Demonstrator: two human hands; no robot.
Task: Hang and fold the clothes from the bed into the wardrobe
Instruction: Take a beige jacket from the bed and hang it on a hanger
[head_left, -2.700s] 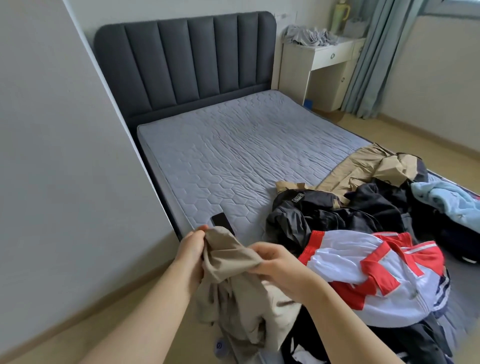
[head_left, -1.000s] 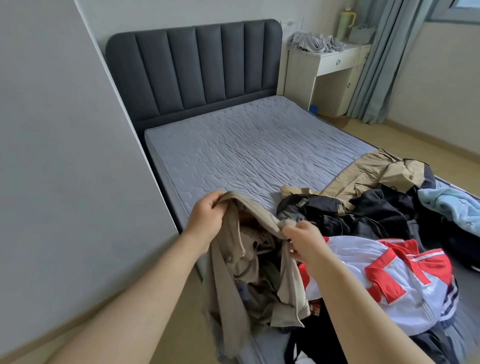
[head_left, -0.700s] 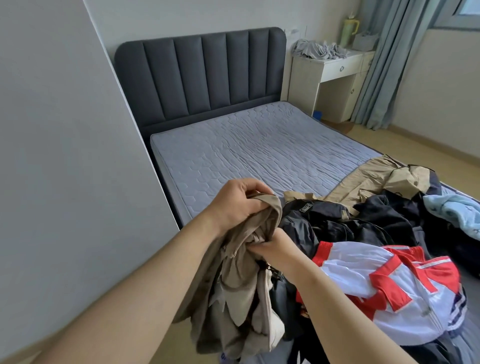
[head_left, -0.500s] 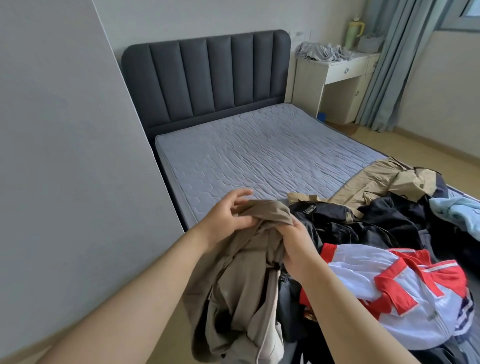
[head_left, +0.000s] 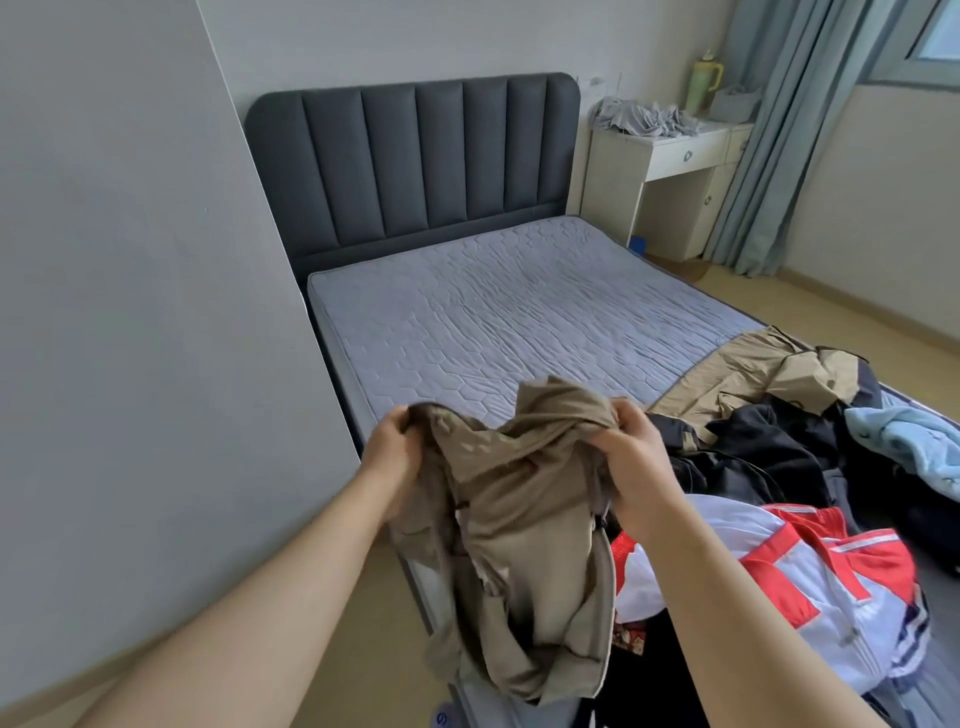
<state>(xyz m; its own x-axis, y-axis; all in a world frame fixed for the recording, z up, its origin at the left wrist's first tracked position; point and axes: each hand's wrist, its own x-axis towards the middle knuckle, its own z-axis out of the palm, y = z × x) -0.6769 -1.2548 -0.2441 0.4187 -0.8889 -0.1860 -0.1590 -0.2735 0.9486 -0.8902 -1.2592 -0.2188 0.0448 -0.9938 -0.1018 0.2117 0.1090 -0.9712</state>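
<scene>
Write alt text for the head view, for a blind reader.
Left hand and right hand grip a crumpled khaki fabric garment over the near edge of a grey quilted mattress. A heap of black, tan, blue and red-and-white clothes lies on its right.

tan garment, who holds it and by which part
The tan garment is held by both hands: left hand grips its bunched top edge on one side, right hand the other.

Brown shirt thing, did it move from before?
Yes. The left hand has stretched the brown garment wider, its left end now nearer the mattress left edge.
</scene>
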